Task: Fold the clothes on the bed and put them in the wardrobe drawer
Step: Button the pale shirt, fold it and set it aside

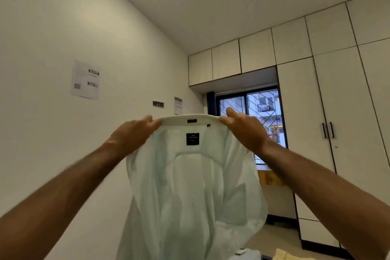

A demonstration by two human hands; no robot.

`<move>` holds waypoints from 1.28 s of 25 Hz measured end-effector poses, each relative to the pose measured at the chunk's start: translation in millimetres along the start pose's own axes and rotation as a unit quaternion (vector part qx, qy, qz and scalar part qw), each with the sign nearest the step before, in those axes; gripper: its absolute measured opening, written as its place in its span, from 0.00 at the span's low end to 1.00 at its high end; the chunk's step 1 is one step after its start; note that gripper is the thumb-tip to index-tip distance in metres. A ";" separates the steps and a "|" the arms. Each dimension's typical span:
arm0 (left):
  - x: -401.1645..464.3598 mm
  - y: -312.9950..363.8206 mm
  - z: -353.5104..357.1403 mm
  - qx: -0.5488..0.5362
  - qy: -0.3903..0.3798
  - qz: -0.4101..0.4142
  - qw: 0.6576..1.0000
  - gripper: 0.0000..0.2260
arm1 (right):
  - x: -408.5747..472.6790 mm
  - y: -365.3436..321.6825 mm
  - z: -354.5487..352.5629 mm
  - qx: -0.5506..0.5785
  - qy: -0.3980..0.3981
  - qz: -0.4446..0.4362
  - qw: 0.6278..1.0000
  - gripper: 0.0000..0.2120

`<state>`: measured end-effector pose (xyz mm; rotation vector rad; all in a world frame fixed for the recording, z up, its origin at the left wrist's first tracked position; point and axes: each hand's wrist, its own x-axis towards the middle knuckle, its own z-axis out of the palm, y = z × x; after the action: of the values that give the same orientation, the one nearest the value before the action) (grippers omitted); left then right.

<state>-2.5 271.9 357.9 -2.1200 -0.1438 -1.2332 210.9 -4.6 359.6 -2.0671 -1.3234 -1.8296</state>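
I am viewing a shirt of thin, pale, slightly translucent woven cloth, its collar stiffer and opaque, bearing a dark fabric label. The wardrobe doors are showing smooth matt laminate with dark, seemingly metal handles. Matt painted wall; paper sheet taped on it.

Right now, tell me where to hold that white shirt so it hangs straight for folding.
Hold the white shirt at the two ends of its collar, coming from above, as now: left hand and right hand pinch the collar band at each side. The band is stiff and stretched level, so the body hangs freely below with the dark label centred. Gripping lower cloth would likely bunch it.
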 end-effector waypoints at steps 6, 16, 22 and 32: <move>-5.4 15.7 -4.5 0.006 -0.089 -0.070 0.994 0.12 | 12.2 -3.2 -2.4 -0.176 -0.180 0.008 0.968 0.12; -6.1 34.9 -7.1 -0.423 -0.316 -0.241 0.815 0.17 | 2.4 -27.2 -24.4 0.204 -0.414 0.164 0.872 0.07; -27.9 29.7 -7.4 -0.538 -0.348 -0.123 0.757 0.21 | -6.2 -8.2 -26.7 0.226 -0.441 0.015 0.868 0.14; -31.9 46.5 11.6 -0.192 -0.222 0.019 0.956 0.21 | -32.2 -71.7 -30.9 0.033 -0.232 -0.379 0.895 0.14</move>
<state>7.4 250.4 305.4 -2.7037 -0.0607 -0.7860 144.7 5.3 308.2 -2.2095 -2.5689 -1.4491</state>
